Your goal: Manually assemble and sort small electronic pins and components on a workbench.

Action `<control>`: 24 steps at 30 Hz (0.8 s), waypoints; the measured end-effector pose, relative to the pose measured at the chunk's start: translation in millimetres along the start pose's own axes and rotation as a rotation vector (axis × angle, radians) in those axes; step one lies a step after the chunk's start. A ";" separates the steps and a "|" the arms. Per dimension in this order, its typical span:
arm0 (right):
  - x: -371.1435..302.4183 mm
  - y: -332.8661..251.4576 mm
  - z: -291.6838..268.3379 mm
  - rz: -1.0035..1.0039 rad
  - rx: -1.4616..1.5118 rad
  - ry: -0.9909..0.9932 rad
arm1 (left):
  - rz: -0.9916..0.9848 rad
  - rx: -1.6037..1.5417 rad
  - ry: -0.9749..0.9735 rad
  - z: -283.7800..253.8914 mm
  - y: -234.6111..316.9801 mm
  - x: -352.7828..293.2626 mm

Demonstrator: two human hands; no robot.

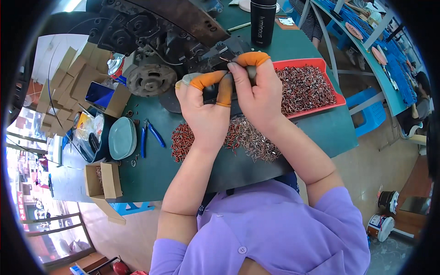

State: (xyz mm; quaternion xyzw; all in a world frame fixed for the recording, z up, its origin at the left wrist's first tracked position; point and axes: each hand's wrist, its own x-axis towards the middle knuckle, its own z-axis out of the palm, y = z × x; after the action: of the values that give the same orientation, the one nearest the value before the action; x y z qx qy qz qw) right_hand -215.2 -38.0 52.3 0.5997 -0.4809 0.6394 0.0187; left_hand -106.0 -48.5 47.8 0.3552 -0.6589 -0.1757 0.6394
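Both my hands are raised together at the working head of a dark metal machine [220,55]. My left hand [204,103] is closed in a pinch, with orange and grey covers on several fingertips; what it holds is hidden. Beside it, my right hand [259,94] pinches thumb against an orange-covered finger. A thin copper-coloured piece [224,58] shows at the right fingertips, too small to name surely. Under my wrists lie a pile of small red parts [182,143] and a pile of small pale, metallic parts [256,140].
A red tray [340,98] of small red and silver parts stands right. Behind it is a black bottle [263,23]. Blue-handled pliers [143,140] lie left, near a pale green dish [122,138], an open carton [110,180] and stacked cardboard boxes [64,87].
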 end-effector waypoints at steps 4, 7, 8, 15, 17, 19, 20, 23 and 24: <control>2.0 7.6 1.0 0.038 0.031 -0.009 | 0.118 0.132 0.011 1.3 -10.8 4.7; 15.0 2.4 -2.4 0.529 0.422 -0.072 | 0.206 0.251 0.061 -0.6 -22.4 13.6; 18.9 5.6 -2.8 0.573 0.418 -0.059 | 0.206 0.254 0.064 0.1 -28.4 17.1; 26.4 31.0 11.4 0.503 0.304 -0.102 | 0.653 0.577 0.164 14.9 -62.3 34.5; 28.3 33.6 14.9 0.513 0.287 -0.103 | 0.685 0.606 0.165 16.8 -67.6 38.7; 29.5 38.0 17.9 0.506 0.311 -0.074 | 0.731 0.627 0.137 18.3 -71.5 42.2; 29.7 38.7 18.8 0.509 0.311 -0.076 | 0.728 0.628 0.135 17.8 -72.9 43.1; 30.3 39.5 19.9 0.502 0.280 -0.087 | 0.739 0.653 0.089 17.0 -74.1 45.0; 30.3 40.2 20.1 0.498 0.286 -0.088 | 0.747 0.655 0.102 17.3 -74.2 45.2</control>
State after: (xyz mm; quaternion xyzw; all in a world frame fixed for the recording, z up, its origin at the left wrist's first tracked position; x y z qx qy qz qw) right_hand -232.8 -89.1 48.6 0.4866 -0.5188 0.6590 -0.2445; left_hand -101.5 -134.6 27.3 0.2850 -0.7297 0.2989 0.5450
